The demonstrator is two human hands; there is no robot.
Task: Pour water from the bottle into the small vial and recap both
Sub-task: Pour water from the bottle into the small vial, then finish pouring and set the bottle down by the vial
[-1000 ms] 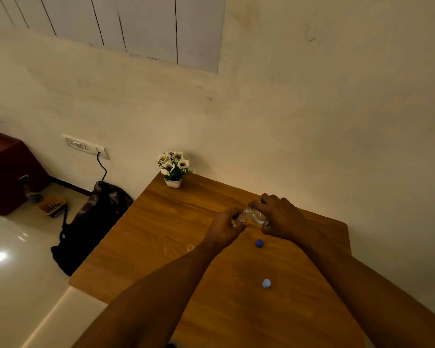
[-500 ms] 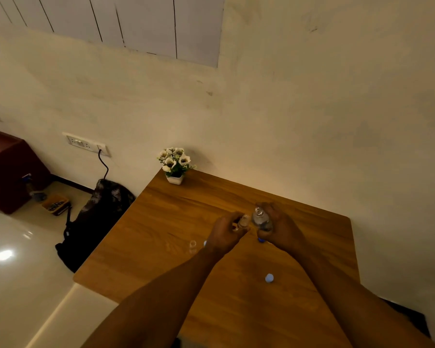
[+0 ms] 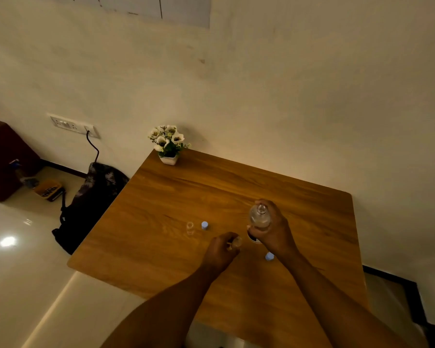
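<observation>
Bottle [image 3: 259,218] of clear glass, uncapped, stands upright right of centre in the frame, gripped around its lower body by the person's right hand [image 3: 274,228], fingers curled about it; its open neck points up and a little liquid shows low inside, though the level is hard to judge in the dim light. Just left and below, the left hand [image 3: 220,251] pinches a small vial [image 3: 235,243] between curled fingertips, close above the wooden table [image 3: 161,209]; whether the vial holds any water cannot be told. Bottle and vial sit near each other but apart. A second small clear vial [image 3: 190,227] stands open on the table at centre, seemingly with nothing in it, with a pale blue cap [image 3: 204,225] just beside it to the right. Another pale blue cap [image 3: 269,256] lies on the wood by the right wrist, lower right of centre. At the table's far corner, upper centre, a white pot of white flowers [image 3: 168,144] stands against the wall. In the left of the frame a dark bag [image 3: 91,204] slumps on the glossy floor beside the table, a black cable [image 3: 93,149] rising from it to a wall socket strip [image 3: 72,124], and a dark red cabinet [image 3: 5,156] fills the far left edge.
</observation>
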